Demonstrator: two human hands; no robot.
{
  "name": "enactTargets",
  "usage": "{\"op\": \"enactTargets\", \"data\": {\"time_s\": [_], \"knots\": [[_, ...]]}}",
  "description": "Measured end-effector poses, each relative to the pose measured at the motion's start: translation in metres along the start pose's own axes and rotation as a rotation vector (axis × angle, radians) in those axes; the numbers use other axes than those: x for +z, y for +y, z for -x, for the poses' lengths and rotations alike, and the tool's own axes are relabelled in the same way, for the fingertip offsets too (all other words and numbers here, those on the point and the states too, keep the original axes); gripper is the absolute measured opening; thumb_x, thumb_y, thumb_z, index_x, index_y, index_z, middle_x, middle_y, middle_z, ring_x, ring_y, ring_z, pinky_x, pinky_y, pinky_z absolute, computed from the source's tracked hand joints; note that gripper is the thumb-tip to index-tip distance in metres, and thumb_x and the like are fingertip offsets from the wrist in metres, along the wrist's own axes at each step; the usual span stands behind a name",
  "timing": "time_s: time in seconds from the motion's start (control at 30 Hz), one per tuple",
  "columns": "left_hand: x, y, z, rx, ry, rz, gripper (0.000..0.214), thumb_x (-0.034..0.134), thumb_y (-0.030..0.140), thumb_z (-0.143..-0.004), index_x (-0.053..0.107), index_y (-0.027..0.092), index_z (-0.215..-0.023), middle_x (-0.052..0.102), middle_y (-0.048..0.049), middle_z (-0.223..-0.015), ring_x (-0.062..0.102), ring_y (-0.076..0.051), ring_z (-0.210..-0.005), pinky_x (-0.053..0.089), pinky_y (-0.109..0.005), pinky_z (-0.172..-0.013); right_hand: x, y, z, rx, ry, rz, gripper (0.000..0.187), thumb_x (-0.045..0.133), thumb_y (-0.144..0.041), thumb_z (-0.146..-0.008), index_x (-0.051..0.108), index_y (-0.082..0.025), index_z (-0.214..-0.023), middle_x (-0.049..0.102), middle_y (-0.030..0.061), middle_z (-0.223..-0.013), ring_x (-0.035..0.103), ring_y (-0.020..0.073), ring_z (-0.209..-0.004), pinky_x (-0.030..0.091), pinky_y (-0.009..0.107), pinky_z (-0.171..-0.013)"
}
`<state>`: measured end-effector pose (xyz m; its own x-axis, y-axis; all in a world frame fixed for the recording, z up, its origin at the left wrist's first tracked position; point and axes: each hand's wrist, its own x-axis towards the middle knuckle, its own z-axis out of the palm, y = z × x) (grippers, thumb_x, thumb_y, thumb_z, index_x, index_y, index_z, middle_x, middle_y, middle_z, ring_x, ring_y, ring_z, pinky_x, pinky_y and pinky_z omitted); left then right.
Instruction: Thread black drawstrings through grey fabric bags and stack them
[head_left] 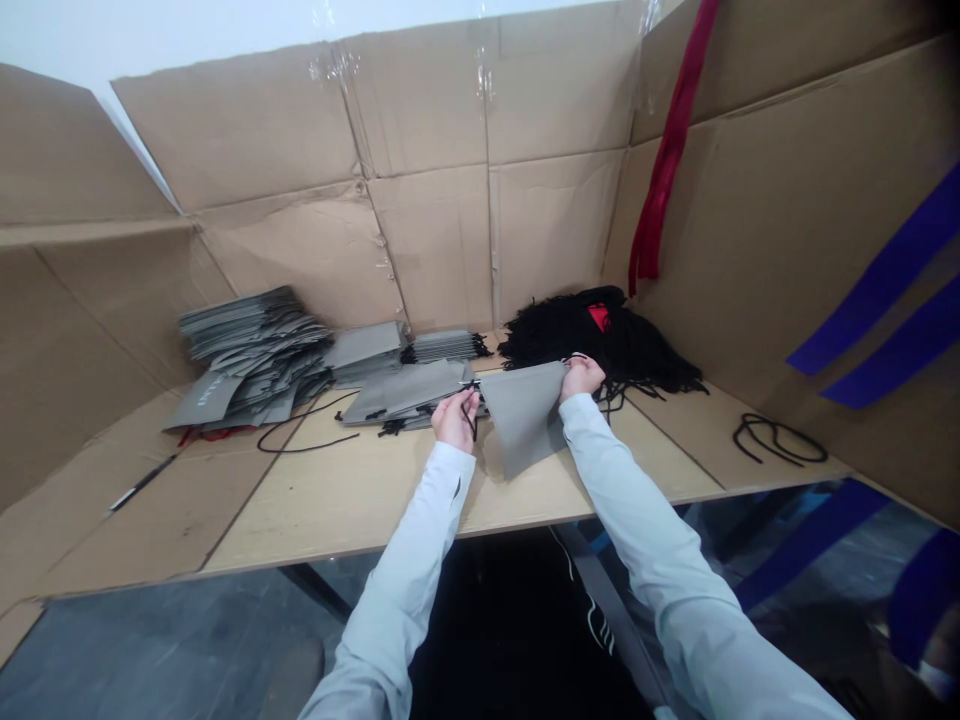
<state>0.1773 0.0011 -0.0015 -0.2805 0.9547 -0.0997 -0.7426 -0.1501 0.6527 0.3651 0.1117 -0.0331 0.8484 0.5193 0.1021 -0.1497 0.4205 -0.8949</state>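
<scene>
A grey bag [525, 425] is held tilted just above the surface [360, 490]. The right hand [581, 378] has its grip clenched on the bag's top corner. The left hand [455, 418] has its grip pinched on the opposite corner. A pile of black cords [600, 335] lies just behind, and stacked grey bags [255, 345] sit farther left.

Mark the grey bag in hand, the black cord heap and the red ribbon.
grey bag [523, 415]: head view, middle of its flat face.
black cord heap [555, 327]: head view, left part of the pile.
red ribbon [669, 150]: head view, mid-length.
</scene>
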Motion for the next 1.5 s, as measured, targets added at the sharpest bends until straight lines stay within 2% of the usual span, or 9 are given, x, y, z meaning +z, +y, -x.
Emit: {"op": "enactTargets", "data": {"time_s": [0.13, 0.37, 0.6, 0.7, 0.87, 1.07, 1.27, 1.37, 1.5], "knots": [[-0.001, 0.001, -0.005, -0.041, -0.029, -0.099, 0.013, 0.054, 0.001, -0.059, 0.050, 0.011, -0.067, 0.057, -0.0005, -0.056, 0.055, -0.006, -0.052, 0.044, -0.019, -0.057, -0.001, 0.000, -0.001, 0.000, -0.001, 0.018, 0.013, 0.043, -0.012, -0.055, 0.052, -0.015, -0.063, 0.049, -0.0040, -0.048, 0.052, 0.0101, -0.051, 0.044, 0.021, -0.055], [-0.009, 0.006, -0.009, -0.034, -0.137, -0.338, 0.019, 0.054, 0.014, -0.060, 0.057, 0.007, -0.077, 0.053, 0.0010, -0.056, 0.028, 0.000, -0.034, 0.013, -0.016, -0.035, -0.001, 0.000, 0.000, 0.006, -0.006, 0.022, 0.011, 0.042, -0.011, -0.055, 0.051, -0.015, -0.061, 0.050, -0.0038, -0.049, 0.052, 0.0100, -0.052, 0.044, 0.021, -0.055], [-0.032, 0.019, -0.007, 0.039, -0.162, -0.615, 0.018, 0.049, 0.008, -0.061, 0.054, 0.015, -0.076, 0.056, 0.0001, -0.060, 0.039, -0.005, -0.041, 0.024, -0.016, -0.040, -0.004, 0.000, 0.000, 0.017, 0.036, 0.081, 0.011, 0.043, -0.008, -0.054, 0.052, -0.015, -0.058, 0.052, -0.0028, -0.052, 0.053, 0.0103, -0.055, 0.044, 0.021, -0.059], [-0.053, 0.041, 0.005, 0.148, -0.418, -0.740, 0.036, 0.047, -0.006, -0.052, 0.058, 0.018, -0.076, 0.058, -0.0006, -0.069, 0.048, -0.008, -0.055, 0.034, -0.016, -0.050, -0.005, 0.002, -0.001, 0.021, 0.044, 0.112, 0.011, 0.044, -0.010, -0.056, 0.053, -0.015, -0.060, 0.052, -0.0030, -0.052, 0.053, 0.0103, -0.055, 0.044, 0.021, -0.060], [-0.080, 0.063, 0.030, -0.068, -0.818, -0.963, 0.033, 0.054, -0.007, -0.051, 0.064, 0.021, -0.066, 0.058, -0.0047, -0.070, 0.053, -0.016, -0.071, 0.040, -0.023, -0.071, -0.005, 0.007, -0.004, 0.009, 0.056, 0.147, 0.013, 0.044, -0.011, -0.057, 0.054, -0.015, -0.063, 0.052, -0.0032, -0.052, 0.053, 0.0103, -0.055, 0.044, 0.022, -0.061], [-0.075, 0.046, 0.034, 0.353, -1.132, -1.241, 0.019, 0.061, 0.010, -0.062, 0.067, 0.025, -0.073, 0.060, -0.0059, -0.080, 0.053, -0.013, -0.072, 0.038, -0.022, -0.074, -0.005, 0.012, -0.007, 0.027, 0.045, 0.135, 0.014, 0.043, -0.011, -0.057, 0.054, -0.015, -0.064, 0.053, -0.0027, -0.053, 0.054, 0.0104, -0.056, 0.045, 0.022, -0.060], [-0.070, 0.032, 0.019, 0.844, -1.525, -1.516, 0.016, 0.048, 0.018, -0.076, 0.063, 0.019, -0.079, 0.062, -0.0082, -0.090, 0.055, -0.012, -0.071, 0.042, -0.025, -0.064, -0.005, 0.007, -0.004, 0.021, 0.053, 0.113, 0.011, 0.043, -0.011, -0.057, 0.053, -0.014, -0.062, 0.052, -0.0024, -0.052, 0.053, 0.0104, -0.054, 0.045, 0.022, -0.059], [-0.072, 0.027, 0.017, 0.906, -1.397, -1.459, 0.016, 0.045, 0.021, -0.076, 0.060, 0.016, -0.076, 0.062, -0.0088, -0.091, 0.057, -0.014, -0.079, 0.045, -0.027, -0.071, -0.006, 0.004, -0.002, 0.025, 0.049, 0.100, 0.011, 0.043, -0.010, -0.057, 0.052, -0.014, -0.062, 0.052, -0.0026, -0.052, 0.053, 0.0106, -0.054, 0.045, 0.022, -0.058], [-0.058, 0.022, 0.006, 0.531, -0.801, -1.053, 0.014, 0.058, 0.026, -0.066, 0.056, 0.013, -0.062, 0.059, -0.0121, -0.096, 0.057, -0.018, -0.088, 0.046, -0.033, -0.076, -0.007, 0.003, -0.002, 0.020, 0.050, 0.130, 0.010, 0.044, -0.010, -0.057, 0.052, -0.014, -0.060, 0.053, -0.0027, -0.053, 0.053, 0.0103, -0.055, 0.045, 0.022, -0.060]]}}
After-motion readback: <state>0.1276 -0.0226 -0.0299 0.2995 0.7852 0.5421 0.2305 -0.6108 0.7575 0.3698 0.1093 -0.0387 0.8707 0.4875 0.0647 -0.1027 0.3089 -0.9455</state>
